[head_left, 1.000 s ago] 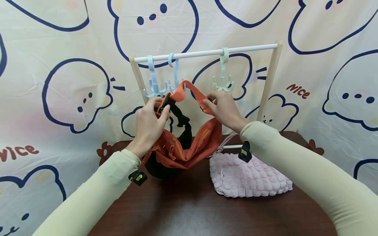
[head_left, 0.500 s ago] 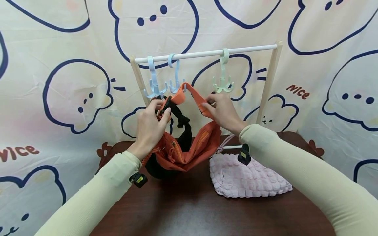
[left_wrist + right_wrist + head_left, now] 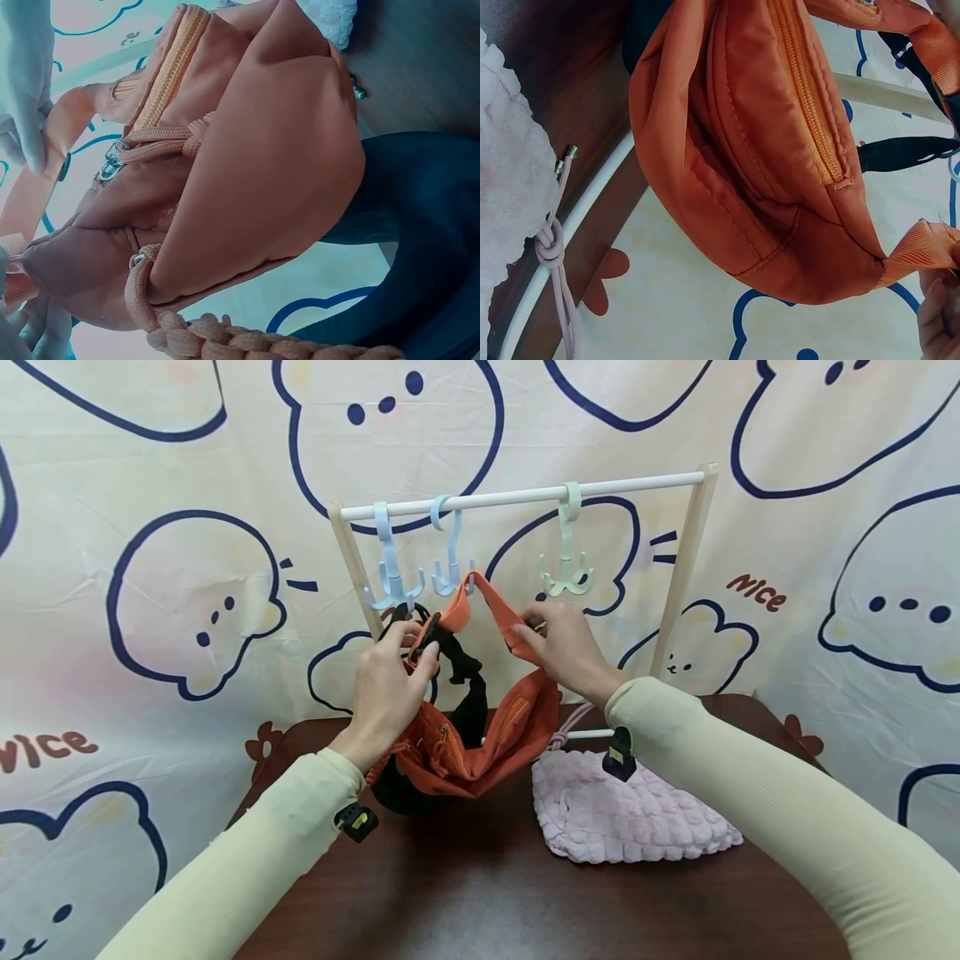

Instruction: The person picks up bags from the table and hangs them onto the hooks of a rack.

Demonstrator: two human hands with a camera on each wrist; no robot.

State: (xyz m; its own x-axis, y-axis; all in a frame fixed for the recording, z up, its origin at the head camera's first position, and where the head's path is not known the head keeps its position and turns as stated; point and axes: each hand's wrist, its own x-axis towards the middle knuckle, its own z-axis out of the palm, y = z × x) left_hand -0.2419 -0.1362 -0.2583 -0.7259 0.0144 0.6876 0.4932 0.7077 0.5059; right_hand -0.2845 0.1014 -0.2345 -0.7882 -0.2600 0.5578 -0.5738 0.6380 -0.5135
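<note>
An orange waist bag (image 3: 480, 772) hangs above the table, its orange strap (image 3: 504, 614) rising in an arch against a prong of the middle blue hook (image 3: 452, 560). Whether the strap sits fully over that prong is hard to tell. My left hand (image 3: 388, 685) pinches the strap's left side at a black buckle (image 3: 427, 633). On the other side, my right hand (image 3: 570, 643) pinches the strap between thumb and fingers. Braided orange cord (image 3: 247, 341) and zip pulls dangle from the bag in the left wrist view. The right wrist view shows the bag's zip (image 3: 810, 97) closely.
A white rail (image 3: 510, 497) on wooden posts also carries another blue hook (image 3: 392, 564) at left and a green hook (image 3: 567, 547) at right. A pink puffy drawstring bag (image 3: 630, 810) lies on the dark table (image 3: 480, 902). Patterned cloth hangs behind.
Both hands have sunk slightly with the strap. My left hand has also shifted a little right. The middle blue hook has swung slightly to the right.
</note>
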